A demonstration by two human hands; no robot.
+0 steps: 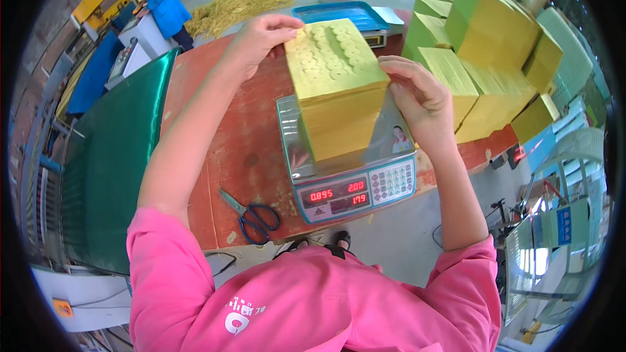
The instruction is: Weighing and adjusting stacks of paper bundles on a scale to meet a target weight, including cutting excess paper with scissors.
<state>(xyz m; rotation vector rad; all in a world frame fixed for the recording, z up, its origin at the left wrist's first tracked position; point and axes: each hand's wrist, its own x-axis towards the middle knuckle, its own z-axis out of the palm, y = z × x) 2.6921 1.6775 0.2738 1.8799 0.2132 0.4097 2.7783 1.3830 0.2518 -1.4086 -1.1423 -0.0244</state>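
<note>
A tall stack of yellow paper [342, 114], its top sheet embossed with rows of round coin shapes, rests on the metal pan of a digital scale [393, 150]. My left hand [264, 38] grips its far left corner, fingers bent over the edge. At the near right corner my right hand [420, 94] pinches the paper's edge between thumb and fingers. Red digits glow on the scale's front panel, beside a keypad. Scissors [251, 215] with dark blue handles lie on the red tabletop, left of the scale.
Many yellow paper stacks [495, 39] are piled on the right of the worn red table [215, 150]. A blue tray [339, 13] sits beyond my stack. A green sheet-covered surface [117, 163] borders the left side. A person in blue [163, 3] stands at machinery far left.
</note>
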